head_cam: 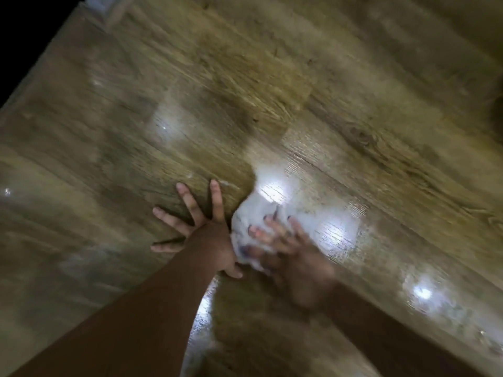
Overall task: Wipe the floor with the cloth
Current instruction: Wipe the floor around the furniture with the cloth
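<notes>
A crumpled white cloth (251, 221) lies on the wood-patterned floor (245, 91) near the middle of the view. My right hand (294, 257) presses down on the cloth with its fingers over it; the hand is blurred by motion. My left hand (201, 229) rests flat on the floor just left of the cloth, fingers spread wide, its thumb close to the cloth's lower edge. The floor around the cloth looks wet and shiny.
Bright light reflections (275, 190) sit on the wet planks right of and below the hands. A paler edge strip (109, 6) runs at the top left, beyond which the picture is black.
</notes>
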`<state>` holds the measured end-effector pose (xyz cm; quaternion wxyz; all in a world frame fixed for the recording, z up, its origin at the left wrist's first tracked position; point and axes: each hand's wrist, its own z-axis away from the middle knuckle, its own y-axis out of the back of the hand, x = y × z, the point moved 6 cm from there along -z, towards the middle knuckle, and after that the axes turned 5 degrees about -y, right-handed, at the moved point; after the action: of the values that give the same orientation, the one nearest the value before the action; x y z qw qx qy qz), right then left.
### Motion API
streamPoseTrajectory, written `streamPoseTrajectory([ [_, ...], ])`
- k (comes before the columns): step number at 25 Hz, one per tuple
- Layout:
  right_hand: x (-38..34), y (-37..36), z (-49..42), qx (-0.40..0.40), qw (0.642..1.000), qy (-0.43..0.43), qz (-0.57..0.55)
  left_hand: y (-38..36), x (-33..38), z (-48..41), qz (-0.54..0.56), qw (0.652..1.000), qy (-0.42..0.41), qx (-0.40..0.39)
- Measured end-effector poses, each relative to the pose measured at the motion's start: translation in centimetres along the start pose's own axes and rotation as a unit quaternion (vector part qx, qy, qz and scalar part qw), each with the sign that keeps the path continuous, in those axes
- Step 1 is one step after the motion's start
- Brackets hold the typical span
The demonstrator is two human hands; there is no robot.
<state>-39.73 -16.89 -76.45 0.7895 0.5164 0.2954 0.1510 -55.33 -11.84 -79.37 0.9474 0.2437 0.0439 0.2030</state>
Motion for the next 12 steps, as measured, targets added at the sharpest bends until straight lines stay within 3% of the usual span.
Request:
streamPoseTrajectory([
  [2,8.7,4.5,-5.5,0.055,0.996,-0.059,0.037,-0.1,-0.2,-0.4,0.010,1.000,-0.011,-0.008],
  [5,23.4,12.0,-14.5,0.130,0.951,-0.279,-0.008,-0.3,-0.3,-0.5,0.003,1.000,-0.025,-0.015],
  [6,26.0,13.6,-17.0,0.130,0.940,-0.315,-0.011,-0.2,-0.3,-0.5,0.003,1.000,-0.026,-0.015],
  [10,24.8,14.3,-21.1,0.118,0.923,-0.361,-0.063,-0.3,-0.3,-0.7,0.005,1.000,-0.026,-0.008],
  [12,22.5,12.4,-19.2,0.136,0.933,-0.327,-0.054,-0.4,-0.5,-0.9,0.013,0.999,-0.032,-0.005],
])
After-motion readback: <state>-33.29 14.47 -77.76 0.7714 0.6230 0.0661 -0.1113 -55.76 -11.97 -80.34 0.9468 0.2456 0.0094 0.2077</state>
